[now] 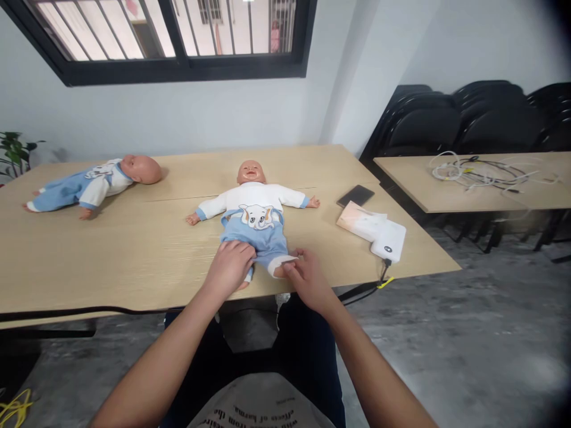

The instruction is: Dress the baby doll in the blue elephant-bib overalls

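Note:
A baby doll (252, 172) lies on its back on the table with its head away from me and its arms spread. It wears a white top with blue cuffs and light-blue trousers (272, 242) with an elephant face on the front. My left hand (232, 264) is closed over the trouser leg on the left, its fingertips partly hidden in the cloth. With thumb and fingers my right hand (307, 279) pinches the white cuff (282, 262) of the other leg, beside the doll's foot. Both doll feet show near the table's front edge.
Another doll (107, 181) in similar clothes lies at the left of the table (178, 255). On the right are a dark phone (355, 196), a tissue pack (361, 220) and a white power bank (389, 241) with a cable. A second table (410, 178) holds tangled cables.

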`<state>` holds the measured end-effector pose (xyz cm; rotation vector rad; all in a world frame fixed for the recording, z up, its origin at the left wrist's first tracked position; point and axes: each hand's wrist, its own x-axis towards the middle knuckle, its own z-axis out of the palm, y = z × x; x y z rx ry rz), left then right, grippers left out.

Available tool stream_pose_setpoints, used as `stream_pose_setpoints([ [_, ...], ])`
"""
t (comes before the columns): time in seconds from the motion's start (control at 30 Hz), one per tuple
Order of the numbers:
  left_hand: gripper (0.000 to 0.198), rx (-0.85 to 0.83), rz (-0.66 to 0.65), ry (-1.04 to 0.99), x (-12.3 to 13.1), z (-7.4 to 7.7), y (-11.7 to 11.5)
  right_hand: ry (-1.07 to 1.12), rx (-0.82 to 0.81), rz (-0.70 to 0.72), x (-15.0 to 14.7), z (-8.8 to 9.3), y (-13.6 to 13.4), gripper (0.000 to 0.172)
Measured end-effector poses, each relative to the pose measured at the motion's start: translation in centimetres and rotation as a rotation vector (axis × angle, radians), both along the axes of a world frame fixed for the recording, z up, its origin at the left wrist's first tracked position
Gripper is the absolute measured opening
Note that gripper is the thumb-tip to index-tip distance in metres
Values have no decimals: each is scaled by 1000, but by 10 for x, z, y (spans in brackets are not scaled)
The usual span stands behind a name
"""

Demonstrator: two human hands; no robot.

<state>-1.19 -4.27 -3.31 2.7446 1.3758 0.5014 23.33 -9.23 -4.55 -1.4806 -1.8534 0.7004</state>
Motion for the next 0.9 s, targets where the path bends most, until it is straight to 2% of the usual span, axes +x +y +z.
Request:
stream_pose_setpoints([
  [0.1, 7, -9, 23, 26, 0, 0, 2, 14, 34, 71, 10, 2, 2, 38],
  [0.27, 6, -27, 287, 20, 14, 1, -2, 21, 67, 277, 17, -2, 5, 39],
  [0.33, 7, -35, 355, 22, 25, 2, 0, 7, 80, 337, 17, -4, 5, 36],
  [0.4, 7, -38, 406, 34, 36, 4, 4, -37, 96, 370, 16, -7, 3, 32],
  [0.5, 6, -33, 446, 42, 47, 6, 12, -122, 171, 336, 14, -15, 0, 28],
  [0.63, 4, -43, 359, 41, 46, 6, 17, -214, 239, 278, 14, -20, -1, 23],
  [0.73, 10, -66, 278, -44, 37, 8, 11, -241, 239, 209, 16, -19, 0, 20],
  [0.83, 24, -75, 52, -175, 29, 14, 6, -297, 368, 87, 12, -22, -3, 19],
  [0.9, 28, -104, -153, -186, 26, 18, 7, -372, 526, 89, 5, -27, -9, 22],
])
